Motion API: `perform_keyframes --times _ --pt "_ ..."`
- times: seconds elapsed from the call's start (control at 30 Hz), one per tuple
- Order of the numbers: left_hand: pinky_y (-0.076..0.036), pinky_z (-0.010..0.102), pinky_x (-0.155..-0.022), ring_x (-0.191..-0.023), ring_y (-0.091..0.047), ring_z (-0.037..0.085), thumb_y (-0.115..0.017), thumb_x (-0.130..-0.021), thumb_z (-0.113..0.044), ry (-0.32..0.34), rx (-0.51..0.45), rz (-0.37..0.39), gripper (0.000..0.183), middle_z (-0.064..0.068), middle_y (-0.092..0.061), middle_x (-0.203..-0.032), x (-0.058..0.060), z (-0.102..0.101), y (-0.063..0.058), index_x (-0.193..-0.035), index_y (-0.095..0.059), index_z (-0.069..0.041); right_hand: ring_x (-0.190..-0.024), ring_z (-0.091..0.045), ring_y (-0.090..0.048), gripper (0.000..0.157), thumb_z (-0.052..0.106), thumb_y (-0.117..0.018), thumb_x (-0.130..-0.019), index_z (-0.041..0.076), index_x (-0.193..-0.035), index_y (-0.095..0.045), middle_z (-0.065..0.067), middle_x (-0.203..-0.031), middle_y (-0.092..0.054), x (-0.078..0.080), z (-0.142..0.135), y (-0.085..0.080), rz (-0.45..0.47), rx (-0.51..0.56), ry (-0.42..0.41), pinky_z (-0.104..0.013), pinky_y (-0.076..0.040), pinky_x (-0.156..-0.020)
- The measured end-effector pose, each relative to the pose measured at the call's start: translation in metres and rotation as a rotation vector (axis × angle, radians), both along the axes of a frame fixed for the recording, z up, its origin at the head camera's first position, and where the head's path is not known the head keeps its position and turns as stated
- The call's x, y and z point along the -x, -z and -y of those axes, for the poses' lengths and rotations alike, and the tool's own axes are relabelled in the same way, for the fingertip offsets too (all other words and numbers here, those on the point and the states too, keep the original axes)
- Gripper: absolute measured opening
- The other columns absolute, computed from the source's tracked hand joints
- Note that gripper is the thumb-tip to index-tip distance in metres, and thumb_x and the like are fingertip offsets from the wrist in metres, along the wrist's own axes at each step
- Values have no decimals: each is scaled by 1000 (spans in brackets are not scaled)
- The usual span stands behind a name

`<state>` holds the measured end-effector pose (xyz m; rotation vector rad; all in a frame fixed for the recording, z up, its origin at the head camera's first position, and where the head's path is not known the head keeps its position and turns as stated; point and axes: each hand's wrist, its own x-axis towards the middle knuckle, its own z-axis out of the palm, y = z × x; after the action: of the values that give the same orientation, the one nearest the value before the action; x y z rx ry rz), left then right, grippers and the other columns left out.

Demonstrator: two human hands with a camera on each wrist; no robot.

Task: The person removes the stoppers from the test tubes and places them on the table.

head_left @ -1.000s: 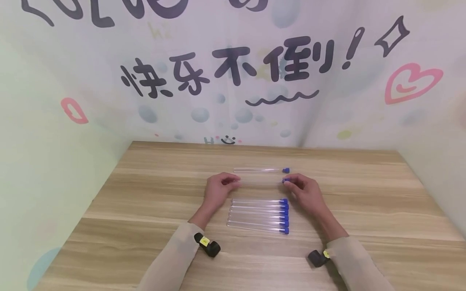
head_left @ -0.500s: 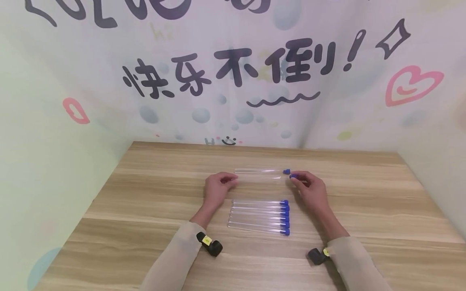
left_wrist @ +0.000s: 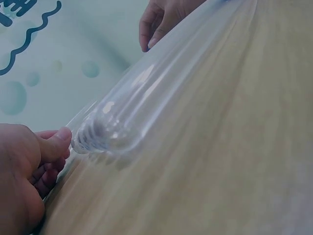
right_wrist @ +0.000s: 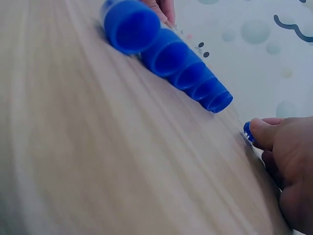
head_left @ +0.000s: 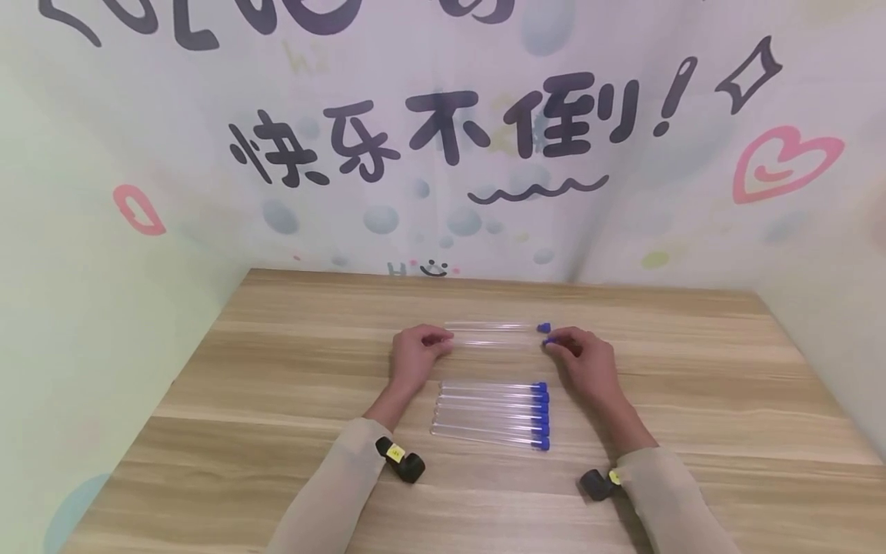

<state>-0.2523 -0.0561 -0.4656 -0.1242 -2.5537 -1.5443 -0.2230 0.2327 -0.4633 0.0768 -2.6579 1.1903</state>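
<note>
In the head view my left hand (head_left: 415, 355) pinches the closed end of a clear test tube (head_left: 487, 344), which lies crosswise with its open end to the right. My right hand (head_left: 587, 362) pinches a small blue cap (head_left: 547, 341) by that open end; whether they touch is hard to tell. The right wrist view shows this blue cap (right_wrist: 248, 132) between thumb and fingers. Just behind lies another clear test tube (head_left: 487, 327), its blue stopper (head_left: 544, 328) at its right end. Nearer me, several capped test tubes (head_left: 484, 406) lie side by side.
The wooden table (head_left: 277, 477) carries everything. A printed cloth (head_left: 360, 231) hangs behind its far edge, with pale walls at both sides. A black wrist camera (head_left: 404, 462) sits on the left sleeve and another camera (head_left: 597, 485) on the right.
My right hand has drawn the blue cap rightward from the tube's end, then brought it partly back left. My left hand stays almost still at the closed end. The capped row has not moved.
</note>
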Motion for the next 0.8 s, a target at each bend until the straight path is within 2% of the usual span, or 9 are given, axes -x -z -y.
perform_keyframes --times 0.37,0.8 --pt "-47 29 -65 -73 -56 12 -78 -79 -15 11 46 -12 11 -4 -66 -81 0 -3 -2 -90 -75 -15 -88 -22 -59 20 15 -69 -89 8 -108 -69 -8 -100 -66 3 2 0 7 -26 7 -37 -48 -78" --pt "-47 29 -65 -71 -55 12 -80 -78 -13 40 61 -19 11 -3 -61 -79 -2 -4 -3 -88 -75 -13 -85 -20 -58 20 15 -70 -89 10 -108 -70 -6 -99 -66 4 1 0 7 -36 5 -35 -48 -73"
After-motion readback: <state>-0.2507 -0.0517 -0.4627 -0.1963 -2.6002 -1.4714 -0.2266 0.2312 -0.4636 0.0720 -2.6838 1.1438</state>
